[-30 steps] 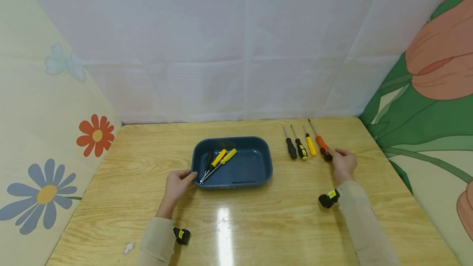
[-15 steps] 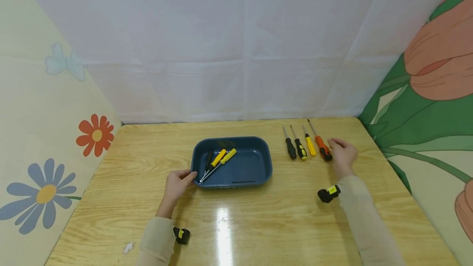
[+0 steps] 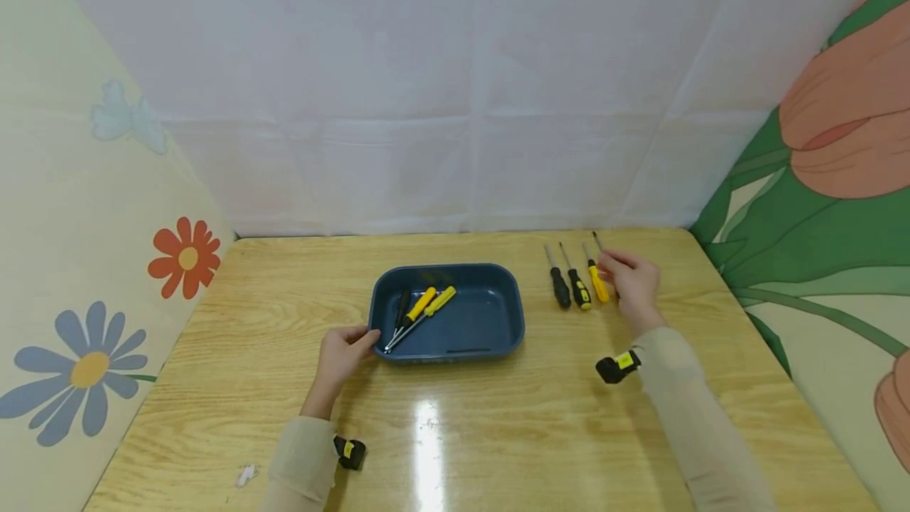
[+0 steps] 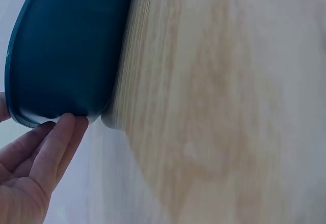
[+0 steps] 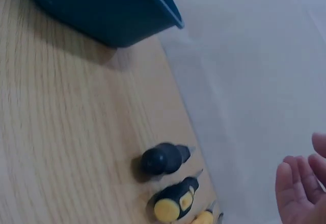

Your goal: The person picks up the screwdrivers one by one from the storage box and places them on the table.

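Observation:
A dark blue plastic tray [image 3: 486, 318] stands mid-table, holding a black-handled screwdriver [image 3: 403, 308] and two yellow-handled screwdrivers [image 3: 421, 304]. My left hand [image 3: 340, 357] pinches the tray's near left corner, thumb over the rim; the left wrist view shows the fingers [image 4: 53, 155] against its outer wall. To the right, my right hand [image 3: 635, 284] hovers over an orange-handled screwdriver, hiding its handle; only its shaft [image 3: 598, 240] shows. In the right wrist view the fingers [image 5: 298, 188] are loosely extended and no held thing is visible.
Left of the right hand lie a black screwdriver [image 3: 559, 288], a black-and-yellow one [image 3: 579, 288] and a yellow one [image 3: 598, 283], shafts pointing to the back edge. A white scrap or worn patch [image 3: 246, 475] marks the front left. A white cloth [image 3: 398, 101] hangs behind the table.
My right hand moves from beside the orange screwdriver's handle end, leftward and farther back, to over that screwdriver. The left hand and the tray stay put.

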Demonstrator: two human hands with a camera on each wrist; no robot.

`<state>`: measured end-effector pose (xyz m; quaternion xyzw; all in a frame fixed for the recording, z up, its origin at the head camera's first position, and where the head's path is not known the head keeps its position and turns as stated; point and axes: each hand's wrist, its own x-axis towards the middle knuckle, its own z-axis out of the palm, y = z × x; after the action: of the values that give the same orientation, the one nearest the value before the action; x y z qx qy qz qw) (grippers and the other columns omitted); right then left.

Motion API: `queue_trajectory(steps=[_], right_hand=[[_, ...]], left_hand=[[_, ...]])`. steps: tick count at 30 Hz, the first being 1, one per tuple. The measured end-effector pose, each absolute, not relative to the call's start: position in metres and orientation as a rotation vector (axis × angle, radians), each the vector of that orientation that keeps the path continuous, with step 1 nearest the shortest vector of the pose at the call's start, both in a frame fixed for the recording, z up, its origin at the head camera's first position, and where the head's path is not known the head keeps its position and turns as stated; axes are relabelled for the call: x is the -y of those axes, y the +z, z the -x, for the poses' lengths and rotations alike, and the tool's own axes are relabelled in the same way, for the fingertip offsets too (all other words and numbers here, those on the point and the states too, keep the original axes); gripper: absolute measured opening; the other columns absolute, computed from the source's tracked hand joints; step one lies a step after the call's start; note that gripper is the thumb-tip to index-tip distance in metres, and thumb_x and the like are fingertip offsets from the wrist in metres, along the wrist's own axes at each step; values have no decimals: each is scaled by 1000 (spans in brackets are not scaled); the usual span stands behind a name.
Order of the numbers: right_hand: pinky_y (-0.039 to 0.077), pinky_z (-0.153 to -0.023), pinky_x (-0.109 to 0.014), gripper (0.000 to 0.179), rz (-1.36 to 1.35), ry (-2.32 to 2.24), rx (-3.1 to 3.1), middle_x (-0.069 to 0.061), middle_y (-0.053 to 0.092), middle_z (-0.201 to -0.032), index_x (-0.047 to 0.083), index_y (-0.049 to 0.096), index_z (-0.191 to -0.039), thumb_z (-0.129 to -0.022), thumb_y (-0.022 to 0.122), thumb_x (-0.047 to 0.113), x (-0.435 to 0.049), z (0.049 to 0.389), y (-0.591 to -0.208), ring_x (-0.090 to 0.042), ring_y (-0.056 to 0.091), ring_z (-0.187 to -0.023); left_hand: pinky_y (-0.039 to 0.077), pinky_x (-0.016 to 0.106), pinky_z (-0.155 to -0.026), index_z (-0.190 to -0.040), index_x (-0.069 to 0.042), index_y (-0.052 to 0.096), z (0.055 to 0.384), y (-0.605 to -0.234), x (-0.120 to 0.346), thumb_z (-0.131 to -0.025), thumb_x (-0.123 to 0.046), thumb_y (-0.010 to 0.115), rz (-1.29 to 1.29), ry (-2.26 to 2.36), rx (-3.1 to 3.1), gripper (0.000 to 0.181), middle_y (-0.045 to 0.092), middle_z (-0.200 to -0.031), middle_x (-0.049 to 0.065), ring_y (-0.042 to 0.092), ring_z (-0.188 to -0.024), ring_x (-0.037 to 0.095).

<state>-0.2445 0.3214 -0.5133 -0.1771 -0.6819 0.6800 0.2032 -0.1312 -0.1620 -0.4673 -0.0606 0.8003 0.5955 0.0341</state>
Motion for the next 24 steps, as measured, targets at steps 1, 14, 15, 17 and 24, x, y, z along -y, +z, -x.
queue_trajectory(steps=[1,14,15,17,24], right_hand=[[55,-62,-25,49,453,1949,1907,-5,67,-86,3,67,-105,-68,79,32,-319,246,-514,-16,65,-75],[53,-75,-35,51,49,2185,2147,-15,64,-103,-5,56,-119,-77,73,19,-263,238,-474,-22,65,-87],[53,-76,-33,51,31,2181,2189,-14,64,-104,-7,54,-121,-79,71,18,-252,228,-457,-19,65,-85],[53,-77,-31,50,29,2163,2287,-15,62,-108,-9,50,-124,-83,66,14,-232,209,-422,-12,64,-84],[53,-78,-32,42,-72,2150,2439,-31,50,-120,-13,50,-121,-85,62,6,-199,197,-388,-8,62,-83]], left_hand=[[55,26,-67,-104,13,62,131,-467,162,-85,-7,61,190,1831,-2462,27,62,-99,27,65,-81,25],[55,29,-67,-103,14,62,131,-467,162,-85,-7,61,189,1822,-2480,27,63,-97,26,65,-81,24],[55,28,-67,-103,14,62,131,-467,162,-85,-7,61,189,1822,-2480,27,63,-97,26,65,-81,24],[55,28,-67,-104,13,62,131,-467,162,-85,-7,61,193,1819,-2478,28,63,-98,26,65,-81,24],[55,28,-68,-104,12,62,131,-465,160,-85,-9,61,222,1796,-2485,28,63,-99,26,65,-82,25]])
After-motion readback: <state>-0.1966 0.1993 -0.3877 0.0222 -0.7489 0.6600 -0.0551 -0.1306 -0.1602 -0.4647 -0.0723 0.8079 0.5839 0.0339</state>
